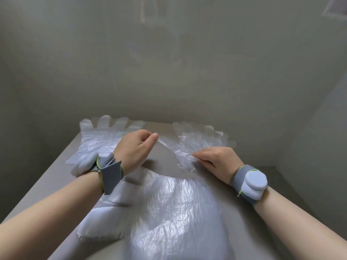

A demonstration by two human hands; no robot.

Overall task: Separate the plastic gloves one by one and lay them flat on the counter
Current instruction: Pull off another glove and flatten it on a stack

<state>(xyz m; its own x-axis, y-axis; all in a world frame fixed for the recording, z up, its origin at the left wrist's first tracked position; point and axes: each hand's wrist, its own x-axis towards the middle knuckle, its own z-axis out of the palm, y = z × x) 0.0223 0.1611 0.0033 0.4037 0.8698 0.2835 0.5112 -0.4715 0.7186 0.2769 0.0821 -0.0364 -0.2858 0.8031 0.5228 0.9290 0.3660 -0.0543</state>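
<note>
1. The step in hand looked like laying 1 separated glove [199, 141] flat. It lay stretched on the counter [54, 177] just beyond the pile [178, 207], towards the pile's far right.
2. The left hand [134, 149], beyond the pile's left part, pinched the glove's left edge between thumb and forefinger, with the other fingers curled.
3. The right hand [217, 162], beyond the pile's right part, pinched the glove's near edge at its fingertips, with the knuckles bent.
4. 1 flat glove [101, 136] lay spread beyond the pile's far left, its fingers pointing away.
5. The pile was blurred and glossy. It probably held several gloves, but they could not be counted.
6. The next move, in my judgement, called for drawing the 2 pinches apart to smooth the wrinkles, then letting go. After that, only 1 layer should be peeled slowly from the pile, since thin film clings.
</note>
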